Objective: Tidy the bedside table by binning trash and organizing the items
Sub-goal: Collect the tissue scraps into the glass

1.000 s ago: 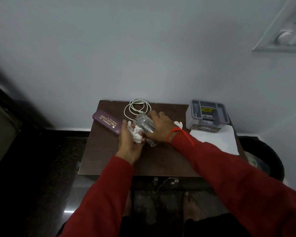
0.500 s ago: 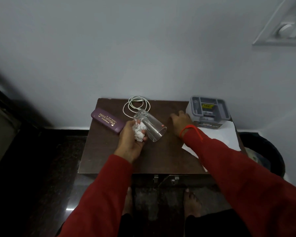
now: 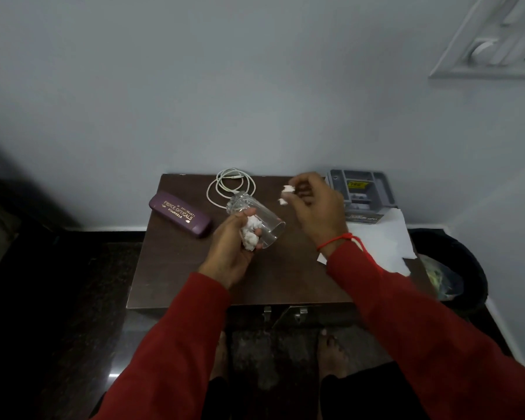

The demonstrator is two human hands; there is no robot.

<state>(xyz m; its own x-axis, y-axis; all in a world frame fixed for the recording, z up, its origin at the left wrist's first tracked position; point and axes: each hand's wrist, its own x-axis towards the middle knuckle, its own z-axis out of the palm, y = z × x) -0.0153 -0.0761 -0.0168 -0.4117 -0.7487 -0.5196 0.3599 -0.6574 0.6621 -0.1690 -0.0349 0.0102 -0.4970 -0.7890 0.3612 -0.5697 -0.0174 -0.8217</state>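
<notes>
My left hand point(image 3: 231, 253) holds crumpled white tissue point(image 3: 250, 234) and a clear drinking glass point(image 3: 256, 218), which is tilted on its side over the brown bedside table point(image 3: 176, 268). Raised above the table's back, my right hand point(image 3: 315, 207) pinches a small crumpled white tissue piece point(image 3: 287, 189). Another tiny white scrap point(image 3: 282, 201) shows just below that piece. A purple glasses case point(image 3: 179, 213) lies at the back left. A coiled white cable point(image 3: 229, 186) rests behind the glass.
A grey plastic organizer tray on a box point(image 3: 359, 192) stands at the back right, with a white paper sheet point(image 3: 379, 241) in front of it. A black bin point(image 3: 455, 268) with a bag inside sits on the floor to the right. My bare feet show below the table.
My right hand let go of the glass, reached to the back right of the table, and now lifts a small tissue piece. The left hand kept the glass and tissue.
</notes>
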